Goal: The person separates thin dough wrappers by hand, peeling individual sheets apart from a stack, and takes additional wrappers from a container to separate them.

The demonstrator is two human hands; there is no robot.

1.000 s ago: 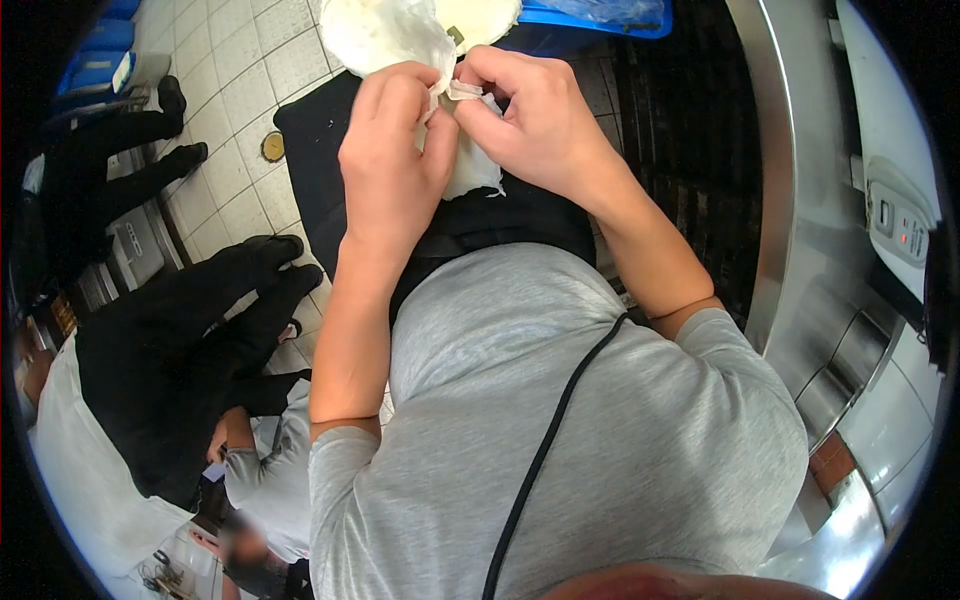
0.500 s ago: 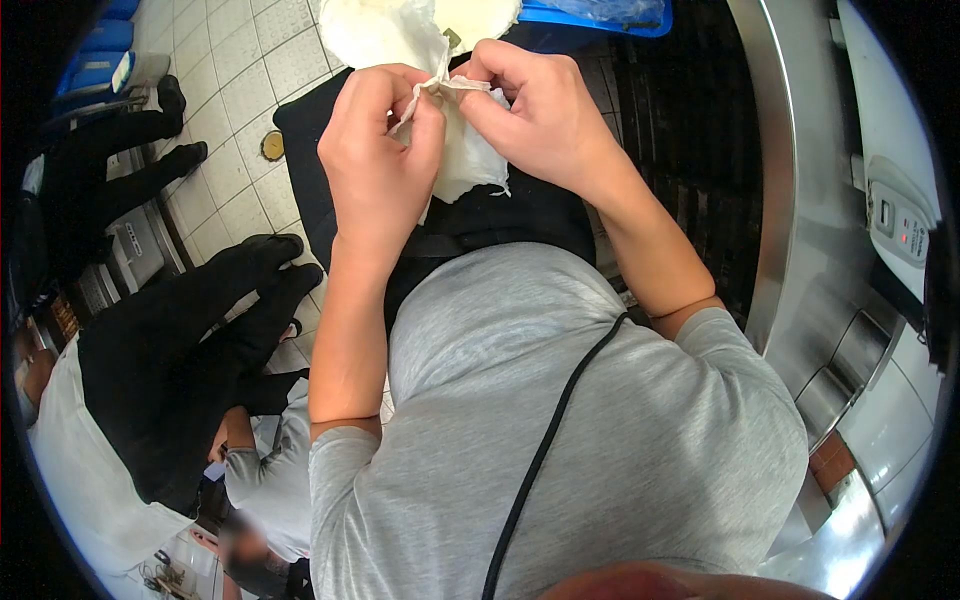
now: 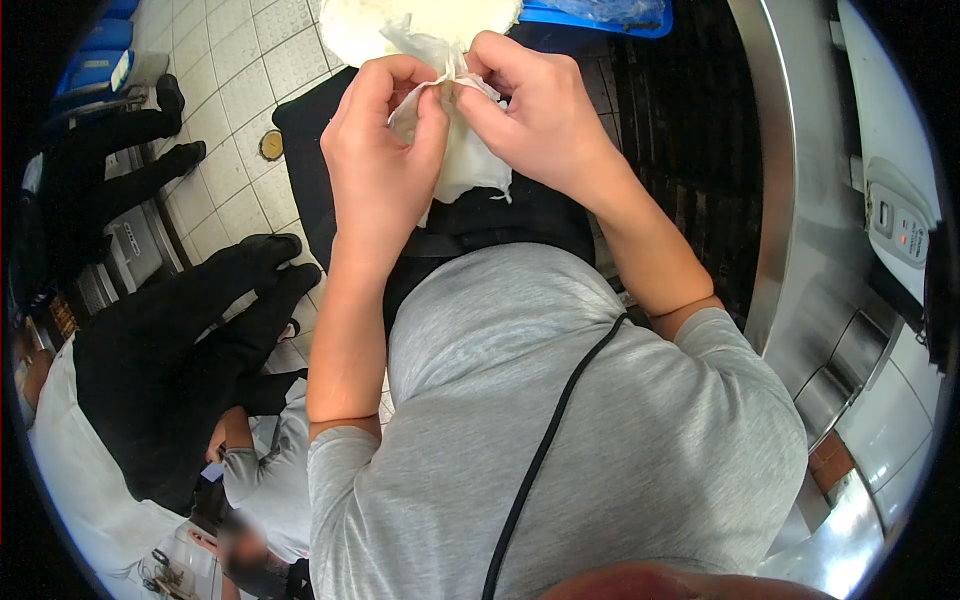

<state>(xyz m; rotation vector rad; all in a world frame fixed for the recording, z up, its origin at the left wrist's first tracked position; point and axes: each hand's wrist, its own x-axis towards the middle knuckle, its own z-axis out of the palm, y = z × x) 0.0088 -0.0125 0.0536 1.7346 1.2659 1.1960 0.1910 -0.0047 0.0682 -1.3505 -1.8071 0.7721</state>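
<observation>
A thin, whitish, crumpled sheet [image 3: 470, 168] hangs between my hands over my lap; I cannot tell its material. My left hand [image 3: 385, 145] pinches its gathered upper edge between thumb and fingers. Close beside it, my right hand [image 3: 540, 112] is closed on the same edge, thumb pressed toward the fingers. A loose flap of the sheet stands up above the pinch and leans left. Just beyond my hands lies a broad, round, pale cream thing [image 3: 365, 32], cut off by the top of the view.
A blue tray [image 3: 650, 22] with clear plastic is at upper right. Dark slatted racks [image 3: 690, 150] and a steel counter edge [image 3: 775, 180] run along the right. On the tiled floor [image 3: 225, 165] lies a small yellowish round object [image 3: 271, 146]. Other people in dark trousers [image 3: 170, 370] are at left.
Both hands have shifted slightly, and their fingertips have drawn closer together. The sheet's upper flap now tips left. A small greenish piece seen above the hands before is no longer visible.
</observation>
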